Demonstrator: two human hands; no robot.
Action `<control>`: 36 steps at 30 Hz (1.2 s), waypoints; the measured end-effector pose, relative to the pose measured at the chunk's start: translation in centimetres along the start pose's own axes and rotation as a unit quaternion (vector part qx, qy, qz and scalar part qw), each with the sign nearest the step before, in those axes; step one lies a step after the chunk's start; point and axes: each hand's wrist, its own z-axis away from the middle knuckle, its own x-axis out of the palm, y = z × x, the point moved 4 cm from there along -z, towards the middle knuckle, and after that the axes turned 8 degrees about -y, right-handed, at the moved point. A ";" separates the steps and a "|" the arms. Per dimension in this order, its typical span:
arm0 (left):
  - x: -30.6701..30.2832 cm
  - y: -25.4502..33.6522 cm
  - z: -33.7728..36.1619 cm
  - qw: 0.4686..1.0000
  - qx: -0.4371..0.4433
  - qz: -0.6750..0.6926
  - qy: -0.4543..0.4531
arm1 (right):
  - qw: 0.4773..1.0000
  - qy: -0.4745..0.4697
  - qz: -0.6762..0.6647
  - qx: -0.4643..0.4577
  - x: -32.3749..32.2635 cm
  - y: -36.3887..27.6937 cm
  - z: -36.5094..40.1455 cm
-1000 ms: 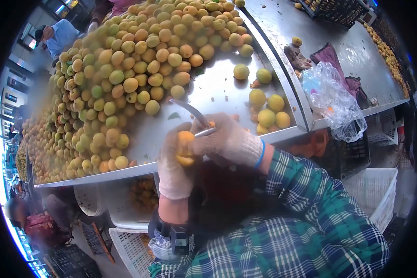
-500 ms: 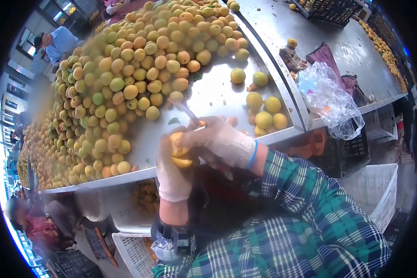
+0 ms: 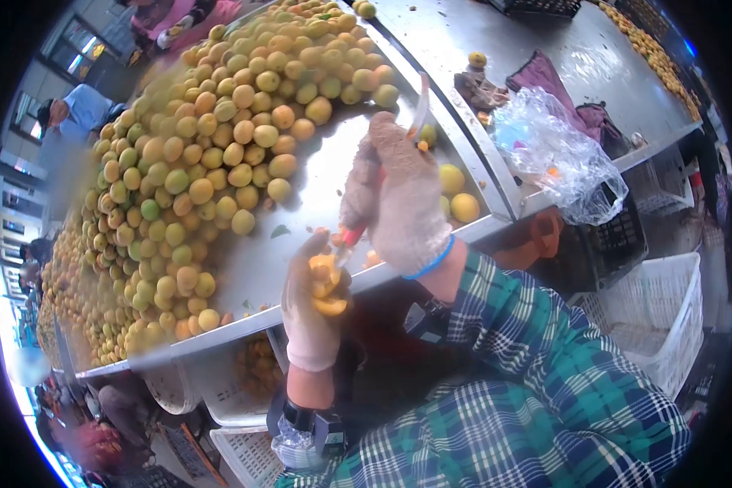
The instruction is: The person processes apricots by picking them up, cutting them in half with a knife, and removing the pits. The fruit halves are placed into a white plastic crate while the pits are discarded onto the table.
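A: Gripping what in the left hand [image 3: 311,321]?

B: Clasping a cut apricot [image 3: 327,285], curling the gloved fingers round it and turning its orange flesh upward, right at the near edge of the steel tabletop [image 3: 317,187].

A: And closing the right hand [image 3: 398,195] on what?

B: Clenching a knife [image 3: 420,102] in a fist, pointing the blurred blade up past the knuckles and showing a red end just under the fist, close above the apricot. Hovering over the tabletop's near rim, higher than the left hand. Not telling for certain whether touching the fruit or not.

A: Wearing anything?

B: Wearing white knit gloves on both hands, a blue band [image 3: 435,262] at the right wrist and a green plaid sleeve [image 3: 537,358] behind it.

A: Facing what on the tabletop?

B: Facing a big pile of apricots [image 3: 195,163], yellow, green and orange, spreading away to the left. Keeping a few loose apricots [image 3: 464,207] just behind the right hand, against the raised divider.

A: Seeing anything past that divider?

B: Seeing a crumpled clear plastic bag [image 3: 561,154] hanging over the edge on the right, and a white plastic crate [image 3: 663,325] down below it.

A: Sharing the place with anyone?

B: Sharing it with a person in a blue top [image 3: 77,114], well apart at the far left of the pile.
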 end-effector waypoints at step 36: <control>1.7 -0.6 0.6 0.904 -0.144 0.394 0.079 | 0.966 0.076 -0.222 0.110 -1.8 3.8 -0.9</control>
